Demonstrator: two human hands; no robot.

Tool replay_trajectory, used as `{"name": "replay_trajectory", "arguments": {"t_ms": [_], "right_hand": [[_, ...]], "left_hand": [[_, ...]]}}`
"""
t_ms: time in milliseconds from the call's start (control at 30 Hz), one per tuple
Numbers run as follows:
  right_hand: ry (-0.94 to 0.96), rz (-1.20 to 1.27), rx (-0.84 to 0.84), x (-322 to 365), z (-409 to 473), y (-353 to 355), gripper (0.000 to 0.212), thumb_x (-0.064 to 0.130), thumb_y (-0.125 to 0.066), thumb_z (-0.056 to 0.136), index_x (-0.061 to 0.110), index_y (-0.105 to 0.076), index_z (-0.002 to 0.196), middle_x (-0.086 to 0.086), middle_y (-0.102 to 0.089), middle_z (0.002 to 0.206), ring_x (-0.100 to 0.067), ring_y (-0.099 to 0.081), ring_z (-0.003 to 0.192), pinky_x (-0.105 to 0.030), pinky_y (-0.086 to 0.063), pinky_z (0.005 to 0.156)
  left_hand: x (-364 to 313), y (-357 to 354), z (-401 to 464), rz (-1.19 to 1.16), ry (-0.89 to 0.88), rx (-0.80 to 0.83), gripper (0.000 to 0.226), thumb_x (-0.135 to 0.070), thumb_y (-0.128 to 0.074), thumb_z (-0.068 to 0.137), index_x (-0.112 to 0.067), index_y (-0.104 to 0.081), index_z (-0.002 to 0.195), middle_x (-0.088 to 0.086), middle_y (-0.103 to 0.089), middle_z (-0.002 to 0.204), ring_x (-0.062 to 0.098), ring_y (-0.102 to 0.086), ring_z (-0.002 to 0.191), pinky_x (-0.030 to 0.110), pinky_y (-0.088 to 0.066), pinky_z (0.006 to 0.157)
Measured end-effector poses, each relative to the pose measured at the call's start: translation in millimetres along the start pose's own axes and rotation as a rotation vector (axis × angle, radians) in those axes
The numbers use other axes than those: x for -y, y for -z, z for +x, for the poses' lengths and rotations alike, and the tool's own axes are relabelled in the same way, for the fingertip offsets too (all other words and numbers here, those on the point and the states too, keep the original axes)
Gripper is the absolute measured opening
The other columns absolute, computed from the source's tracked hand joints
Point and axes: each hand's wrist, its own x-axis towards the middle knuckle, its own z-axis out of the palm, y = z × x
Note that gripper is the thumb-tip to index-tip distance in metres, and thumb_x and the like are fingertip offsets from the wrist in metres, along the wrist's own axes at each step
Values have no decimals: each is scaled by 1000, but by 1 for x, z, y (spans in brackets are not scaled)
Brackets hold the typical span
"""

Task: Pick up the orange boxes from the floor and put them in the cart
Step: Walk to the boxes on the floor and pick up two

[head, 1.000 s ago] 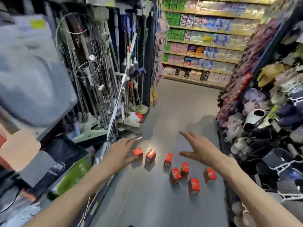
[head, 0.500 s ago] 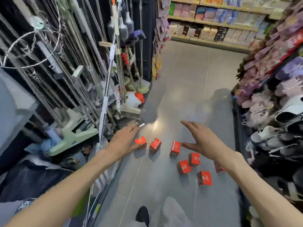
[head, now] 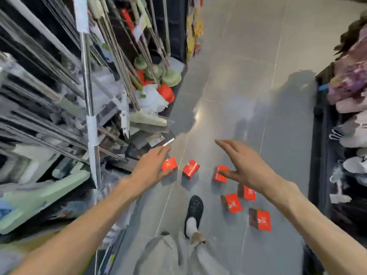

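We could kick the orange boxes (head: 260,219) scattered on the floor (head: 238,76) at lower right, since our shoe (head: 193,208) is stepping in beside them. Mid-frame, our left hand (head: 153,168) and right hand (head: 241,165) hover spread, each grip released, holding nothing. No cart is visible.

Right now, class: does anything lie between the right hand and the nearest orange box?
Nothing visible does. The right hand hovers open over the orange box, its thumb overlapping the box. Whether they touch is unclear.
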Motion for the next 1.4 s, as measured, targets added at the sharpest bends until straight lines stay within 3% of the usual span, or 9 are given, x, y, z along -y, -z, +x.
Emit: {"name": "replay_trajectory", "arguments": {"t_ms": [100, 200, 367, 600, 767, 933, 1100, 1167, 1400], "right_hand": [[-13, 37, 51, -24, 32, -40, 91, 38, -78, 77, 10, -33, 151, -16, -46, 145, -35, -46, 131, -44, -39, 108], [-16, 64, 68, -59, 70, -103, 90, 41, -74, 81, 16, -26, 154, -10, -40, 151, -30, -40, 136, -40, -35, 111], [-7, 94, 87, -116, 126, -246, 93, 44, -74, 82, 20, -22, 155, -6, -37, 152, -27, -40, 135, -36, -34, 109], [0, 181, 111, -141, 140, -368, 95, 44, -75, 81, 19, -20, 155, -6, -38, 151, -27, -39, 137, -42, -38, 111], [-43, 195, 135, -154, 126, -454, 95, 42, -75, 83, 21, -18, 156, -1, -29, 158, -20, -32, 143, -36, -31, 116], [-45, 154, 162, -152, 122, -467, 86, 52, -57, 87, 22, -17, 156, -1, -31, 156, -20, -33, 141, -36, -32, 116], [-54, 112, 191, -148, 138, -462, 94, 42, -73, 84, 20, -17, 156, -3, -27, 159, -21, -24, 146, -33, -23, 119], [-12, 41, 219, -148, 154, -461, 98, 39, -76, 82, 20, -15, 156, -6, -25, 160, -26, -22, 148, -41, -27, 119], [195, -408, 379, -189, 215, -535, 108, 1, -72, 75, 19, -4, 157, -13, -8, 165, -34, -4, 152, -55, -15, 120]], "left_hand": [[27, -37, 41, -43, 13, 9, 83, -44, -75, 80, -18, -33, 147, 5, -47, 143, 27, -45, 129, 47, -43, 104], [65, -94, 90, -49, 32, 23, 83, -36, -78, 80, -15, -35, 147, 8, -49, 140, 28, -45, 129, 43, -39, 105], [145, -233, 159, -31, 91, 103, 90, -33, -80, 79, -11, -28, 150, 12, -41, 148, 32, -40, 135, 47, -38, 108], [203, -362, 213, 38, 131, 154, 102, -33, -86, 72, -3, -26, 150, 19, -40, 148, 36, -38, 135, 43, -31, 110], [252, -468, 249, 169, 187, 180, 112, -42, -88, 66, -4, -23, 149, 17, -42, 145, 36, -42, 130, 47, -37, 104], [254, -481, 247, 241, 201, 107, 93, -32, -87, 64, -8, -34, 136, 13, -50, 125, 37, -50, 107, 47, -39, 83], [249, -451, 204, 171, 158, 115, 92, -31, -86, 58, -10, -40, 134, 12, -54, 118, 37, -53, 99, 47, -42, 79], [245, -429, 187, 136, 162, 98, 94, -30, -85, 57, -13, -39, 137, 10, -55, 119, 36, -54, 102, 47, -41, 79], [260, -430, 153, 105, 127, 43, 103, -36, -84, 58, -13, -34, 145, 9, -53, 128, 35, -52, 110, 47, -40, 84]]}}
